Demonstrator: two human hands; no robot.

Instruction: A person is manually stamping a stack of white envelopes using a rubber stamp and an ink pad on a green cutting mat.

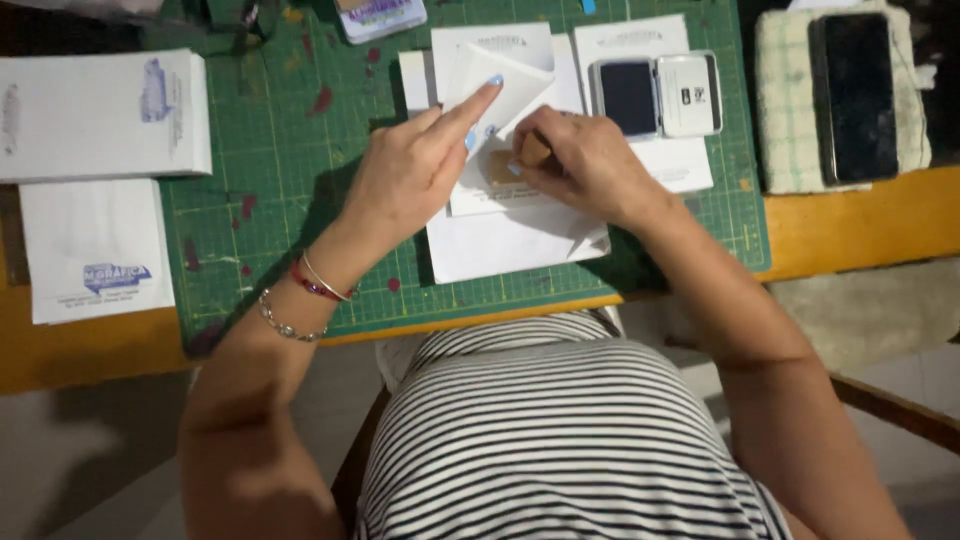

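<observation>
- Green cutting mat [280, 140]: landmark; lies on the orange wooden desk [860, 225], ruled with a grid, spotted with dark red marks.
- White envelopes [505, 240]: stacked at mat centre, the topmost with its flap [500, 85] lifted.
- Left hand [415, 170]: over mat centre, forefinger stretched out and pressing the raised flap back; grip loose, enclosing nothing. Bracelets at the wrist.
- Right hand [590, 165]: just right of the left hand, grip closed on a small wooden stamp [533, 150] set down on the top envelope.
- Ink pad [655, 95]: lid open, dark pad showing, at the mat's upper right, resting on white paper.
- Printed white paper bags [95, 180]: two piles off the mat's left edge.
- Dark phone [855, 95]: on a pale folded cloth [780, 100], beyond the mat's right edge.
</observation>
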